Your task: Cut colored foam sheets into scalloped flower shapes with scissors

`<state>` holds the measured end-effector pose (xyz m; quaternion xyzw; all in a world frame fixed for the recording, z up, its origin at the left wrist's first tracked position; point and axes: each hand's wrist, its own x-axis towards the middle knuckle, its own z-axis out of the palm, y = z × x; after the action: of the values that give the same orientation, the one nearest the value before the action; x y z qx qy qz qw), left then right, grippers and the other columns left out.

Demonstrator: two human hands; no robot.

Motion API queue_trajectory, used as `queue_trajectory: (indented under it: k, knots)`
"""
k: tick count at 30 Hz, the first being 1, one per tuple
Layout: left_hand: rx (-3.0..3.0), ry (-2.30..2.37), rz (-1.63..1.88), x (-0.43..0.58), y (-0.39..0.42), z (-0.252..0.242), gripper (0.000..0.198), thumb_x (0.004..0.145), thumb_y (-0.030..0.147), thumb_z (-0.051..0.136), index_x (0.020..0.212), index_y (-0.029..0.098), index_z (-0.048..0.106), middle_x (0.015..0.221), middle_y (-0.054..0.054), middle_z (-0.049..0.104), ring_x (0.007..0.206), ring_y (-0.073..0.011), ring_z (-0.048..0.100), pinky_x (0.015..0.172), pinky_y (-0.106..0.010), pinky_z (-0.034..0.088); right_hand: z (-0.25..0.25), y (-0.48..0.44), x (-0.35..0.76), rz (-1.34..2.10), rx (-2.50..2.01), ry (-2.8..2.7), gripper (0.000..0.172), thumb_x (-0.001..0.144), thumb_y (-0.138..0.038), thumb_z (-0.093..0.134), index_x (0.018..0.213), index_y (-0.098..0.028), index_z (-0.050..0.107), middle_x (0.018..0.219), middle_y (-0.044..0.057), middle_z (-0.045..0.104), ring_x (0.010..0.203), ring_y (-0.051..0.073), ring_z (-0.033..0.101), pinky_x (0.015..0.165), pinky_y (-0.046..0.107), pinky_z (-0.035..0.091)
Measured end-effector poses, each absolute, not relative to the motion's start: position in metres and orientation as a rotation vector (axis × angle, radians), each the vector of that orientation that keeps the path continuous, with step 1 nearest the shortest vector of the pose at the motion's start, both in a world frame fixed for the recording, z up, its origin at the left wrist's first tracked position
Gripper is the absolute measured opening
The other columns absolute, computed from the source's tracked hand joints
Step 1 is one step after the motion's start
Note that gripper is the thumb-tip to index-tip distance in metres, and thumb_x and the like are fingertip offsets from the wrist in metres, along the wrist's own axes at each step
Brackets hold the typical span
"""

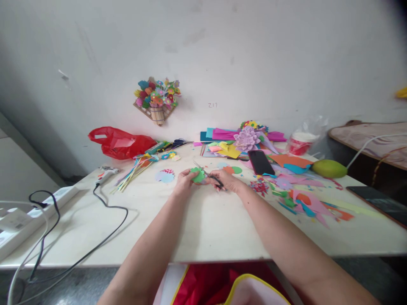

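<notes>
My left hand (185,179) pinches a green paper piece with a scalloped edge (197,175) above the middle of the table. In my right hand (228,179) is a pair of scissors (216,180), its fingers closed round the dark handles. The scissor blades point up and left, at the right edge of the green piece. Behind the hands lie an orange paper piece (227,170) and a green paper disc (237,170). To the left rests a light blue scalloped paper piece (164,176) with small red and pink bits along its top.
Paper scraps (310,204), a phone (261,162), a green mango-like fruit (330,168) and a tablet (381,202) lie on the right. A red plastic bag (122,143), thin sticks (132,176), a glue gun (106,174) with its cord and a power strip (60,197) are on the left.
</notes>
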<state>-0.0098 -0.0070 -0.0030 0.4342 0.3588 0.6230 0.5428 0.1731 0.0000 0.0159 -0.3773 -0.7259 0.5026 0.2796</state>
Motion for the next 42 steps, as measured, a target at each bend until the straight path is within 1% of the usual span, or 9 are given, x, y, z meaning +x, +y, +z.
queue_trajectory:
  k: [5,11,15,18,23,26,30,35,42]
  knots:
    - [0.988,0.862,1.507,-0.01,-0.007,-0.003,0.029,0.05,0.025,0.081,0.072,0.011,0.069,0.071,-0.006,0.07,0.063,-0.0164,0.063,0.064,-0.029,0.05,0.015,0.001,0.172,1.368,-1.039,-1.928,0.026,0.075,-0.039,0.065,0.075,-0.016,0.055,0.046,-0.006,0.05,0.033,0.006,0.044,0.03,0.017,0.021]
    - [0.913,0.817,1.554,-0.01,-0.007,-0.001,0.031,0.046,0.022,0.083,0.07,0.011,0.067,0.077,-0.008,0.071,0.072,-0.0197,0.066,0.08,-0.036,0.053,0.016,-0.001,0.172,1.394,-1.045,-1.937,0.026,0.071,-0.038,0.069,0.074,-0.016,0.056,0.043,-0.007,0.049,0.031,0.005,0.042,0.03,0.016,0.021]
    - [0.884,0.817,1.559,-0.01,-0.007,0.0,0.032,0.046,0.021,0.084,0.071,0.011,0.066,0.077,-0.008,0.07,0.071,-0.0208,0.067,0.082,-0.038,0.052,0.017,-0.002,0.172,1.399,-1.03,-1.952,0.027,0.071,-0.039,0.068,0.07,-0.016,0.054,0.044,-0.006,0.049,0.032,0.005,0.041,0.03,0.016,0.022]
    - [0.894,0.837,1.557,-0.011,-0.007,0.0,0.032,0.047,0.022,0.083,0.071,0.011,0.066,0.075,-0.006,0.069,0.07,-0.0205,0.067,0.078,-0.037,0.053,0.016,-0.001,0.174,1.406,-0.989,-1.963,0.029,0.072,-0.041,0.067,0.07,-0.015,0.054,0.046,-0.005,0.051,0.033,0.005,0.044,0.03,0.015,0.022]
    - [0.968,0.91,1.466,-0.015,-0.009,0.0,0.033,0.052,0.029,0.082,0.075,0.012,0.066,0.073,-0.007,0.07,0.058,-0.0165,0.064,0.063,-0.031,0.053,0.015,0.001,0.177,1.414,-0.93,-1.972,0.03,0.075,-0.043,0.064,0.071,-0.015,0.053,0.048,-0.005,0.053,0.035,0.005,0.046,0.03,0.016,0.024]
    - [1.039,0.888,1.398,-0.017,-0.009,-0.001,0.036,0.054,0.034,0.082,0.076,0.012,0.064,0.067,-0.005,0.068,0.052,-0.0144,0.06,0.055,-0.029,0.049,0.014,0.004,0.179,1.449,-0.916,-1.969,0.03,0.077,-0.045,0.061,0.073,-0.015,0.054,0.05,-0.004,0.054,0.035,0.006,0.048,0.03,0.016,0.025]
    - [1.164,0.865,1.315,-0.019,-0.008,-0.005,0.034,0.058,0.038,0.081,0.07,0.013,0.061,0.057,0.0,0.061,0.042,-0.0102,0.051,0.047,-0.026,0.042,0.013,0.006,0.181,1.445,-0.899,-1.986,0.031,0.078,-0.045,0.06,0.075,-0.015,0.055,0.053,-0.002,0.057,0.036,0.006,0.048,0.03,0.017,0.026]
    - [1.209,0.828,1.267,-0.019,-0.007,-0.005,0.033,0.064,0.042,0.077,0.068,0.015,0.058,0.054,0.001,0.058,0.04,-0.0088,0.048,0.044,-0.024,0.039,0.016,0.004,0.181,1.43,-0.903,-2.008,0.032,0.079,-0.046,0.059,0.073,-0.015,0.054,0.052,-0.003,0.056,0.037,0.006,0.049,0.031,0.017,0.027]
    - [1.21,0.781,1.243,-0.019,-0.008,-0.004,0.034,0.067,0.042,0.075,0.075,0.015,0.057,0.058,-0.002,0.062,0.044,-0.0121,0.055,0.048,-0.026,0.046,0.018,0.001,0.18,1.409,-0.949,-2.008,0.03,0.079,-0.044,0.06,0.073,-0.015,0.054,0.053,-0.003,0.056,0.037,0.006,0.048,0.032,0.017,0.027]
